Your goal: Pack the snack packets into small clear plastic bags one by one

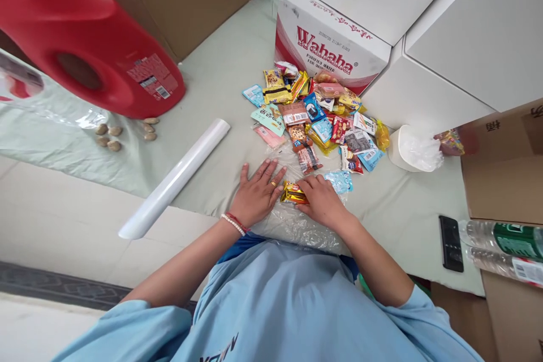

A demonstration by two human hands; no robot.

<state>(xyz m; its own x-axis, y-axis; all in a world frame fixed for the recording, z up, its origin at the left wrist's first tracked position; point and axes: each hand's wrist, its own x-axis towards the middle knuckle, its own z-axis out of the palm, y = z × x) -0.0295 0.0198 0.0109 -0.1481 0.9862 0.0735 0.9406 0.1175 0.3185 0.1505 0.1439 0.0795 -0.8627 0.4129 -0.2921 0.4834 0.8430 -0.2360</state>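
Note:
My left hand point(258, 193) lies flat on clear plastic film point(303, 227) near the table's front edge, fingers spread, empty. Just right of it, my right hand point(321, 198) curls its fingers over a yellow snack packet point(293, 193). The packet's left part shows; its right end is hidden under those fingers. By my right hand's fingertips lies a light-blue packet point(340, 182). Beyond both hands spreads a heap of small wrapped snacks point(314, 112), with brown packets point(309, 159) at its near edge.
A Wahaha box point(322, 45) stands behind the snacks. To the left are a white roll point(176, 178), a red jug point(123, 62) and several brown pieces point(114, 132). A white container point(413, 150), a black phone point(451, 243) and plastic bottles point(504, 237) sit on the right.

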